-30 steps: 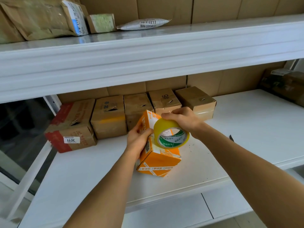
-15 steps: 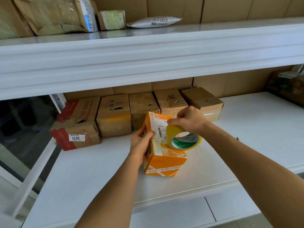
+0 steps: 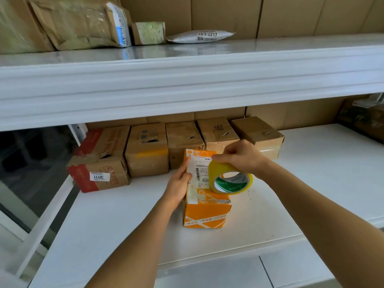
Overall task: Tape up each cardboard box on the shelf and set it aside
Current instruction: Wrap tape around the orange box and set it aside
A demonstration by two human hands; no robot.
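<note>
**While the orange box gets taped, the shelf behind is pretty packed**

While the left hand (image 3: 179,187) lies flat against the left side of the orange box (image 3: 204,210), fingers straight, the right hand (image 3: 242,157) pinches the top of a yellow tape roll (image 3: 230,180) that sits on the box's top at its right edge. That box stands on the white lower shelf (image 3: 311,183), toward the front.

Right behind it, a row of five cardboard boxes lines the back: a red-printed box (image 3: 99,161) with a "3011" sticker on the far left, then four plain brown boxes (image 3: 146,152), touching side by side. Most have torn holes on top. The right hand covers part of the two on the right.

On the upper shelf (image 3: 187,80) there's a big brown paper parcel (image 3: 76,23), a small greenish packet (image 3: 148,33) and a white poly mailer (image 3: 200,36). A dark carton (image 3: 361,119) at the far right is cut off by the frame edge and blurry. The shipping label text on the orange box is too small to read properly.
</note>
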